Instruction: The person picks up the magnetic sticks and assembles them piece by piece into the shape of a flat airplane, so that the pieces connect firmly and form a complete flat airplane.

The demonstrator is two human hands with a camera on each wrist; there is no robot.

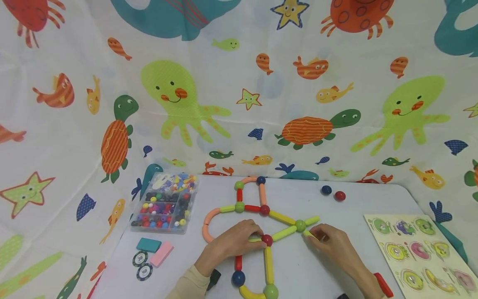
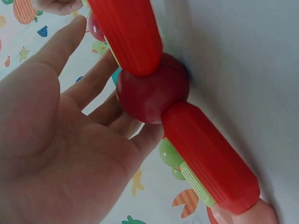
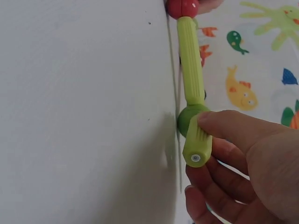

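Observation:
A flat figure of coloured magnetic rods and balls (image 1: 261, 209) lies on the white table (image 1: 373, 199). My left hand (image 1: 239, 243) rests on it with fairly straight fingers. The fingertips lie beside a red ball (image 1: 267, 239). Under the palm, another red ball (image 2: 152, 93) joins two red rods (image 2: 210, 158), and my fingers touch it. My right hand (image 1: 330, 241) pinches a short light green rod (image 3: 196, 140) that sticks to a green ball (image 3: 191, 119). From that ball a longer green rod (image 3: 190, 60) runs to the red ball (image 3: 182, 7).
A clear box of beads (image 1: 166, 203) stands at the left, with teal (image 1: 148, 245) and pink (image 1: 162, 254) blocks and poker chips (image 1: 140, 258) in front. Loose blue (image 1: 326, 190) and red (image 1: 340, 196) balls lie at the back right. A fruit puzzle board (image 1: 422, 249) is at right.

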